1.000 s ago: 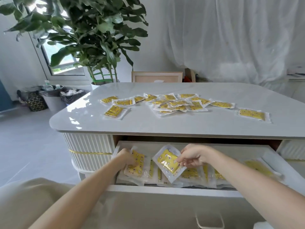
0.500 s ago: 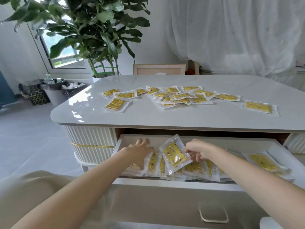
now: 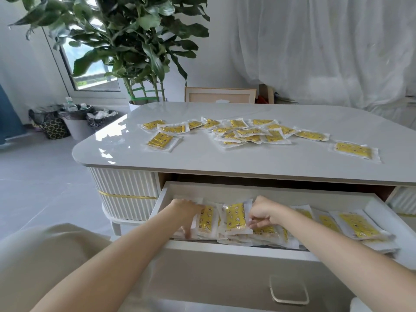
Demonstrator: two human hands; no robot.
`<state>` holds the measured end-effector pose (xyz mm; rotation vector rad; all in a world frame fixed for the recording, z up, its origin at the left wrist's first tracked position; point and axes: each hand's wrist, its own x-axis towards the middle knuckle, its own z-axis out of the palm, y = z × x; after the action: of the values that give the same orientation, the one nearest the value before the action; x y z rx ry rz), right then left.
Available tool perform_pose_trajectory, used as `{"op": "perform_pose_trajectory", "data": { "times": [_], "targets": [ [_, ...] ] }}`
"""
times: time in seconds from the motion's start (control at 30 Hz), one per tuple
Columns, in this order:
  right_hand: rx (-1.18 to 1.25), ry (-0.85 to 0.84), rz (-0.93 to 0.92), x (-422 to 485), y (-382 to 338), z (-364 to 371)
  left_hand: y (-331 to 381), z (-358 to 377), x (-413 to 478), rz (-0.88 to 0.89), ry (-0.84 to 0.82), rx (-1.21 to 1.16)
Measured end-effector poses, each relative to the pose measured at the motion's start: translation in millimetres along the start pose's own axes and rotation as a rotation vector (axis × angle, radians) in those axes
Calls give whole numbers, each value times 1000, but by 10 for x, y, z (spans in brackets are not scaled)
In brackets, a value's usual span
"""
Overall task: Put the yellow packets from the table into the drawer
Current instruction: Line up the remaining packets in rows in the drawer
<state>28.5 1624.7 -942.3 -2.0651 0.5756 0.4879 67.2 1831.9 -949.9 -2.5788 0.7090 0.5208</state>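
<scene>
**A:** What differs from half a second ago?

**B:** The yellow packet held by the right hand leaned over then, one corner raised; now it stands nearly upright inside the drawer, lined up with the neighbouring packet on its left; the right hand's curled fingers pinch its right edge.

**A:** And the left hand?

**B:** The left hand lay flat with its fingers spread toward the drawer's back wall; now it has dropped onto the packets at the drawer's left end, knuckles up, one digit pointing down toward the front wall.

**A:** Is it gripping them?

**B:** I cannot tell; its fingertips are buried among the wrappers, so a grip and a plain press look alike.

**A:** Has the table changed?

**B:** No; the scattered packets on the table lie as they did, most clustered mid-top, a lone packet apart toward the right.

**A:** What else is hidden or hard to read?

**B:** The drawer's front wall hides the lower parts of the stored packets; the right forearm crosses several more; the overlapping wrappers blur together, so no count is possible; the table's right end is cut off by the frame edge; the print on every packet is too small to read.
</scene>
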Motion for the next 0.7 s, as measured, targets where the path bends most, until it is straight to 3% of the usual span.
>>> {"op": "perform_pose_trajectory", "data": {
  "times": [0.27,0.7],
  "targets": [
    [-248,99,-67,-22,30,-30,130,-106,-100,104,84,-64],
    [-603,-130,-286,-172,79,21,363,-157,-104,149,-64,-236]
  ]
}}
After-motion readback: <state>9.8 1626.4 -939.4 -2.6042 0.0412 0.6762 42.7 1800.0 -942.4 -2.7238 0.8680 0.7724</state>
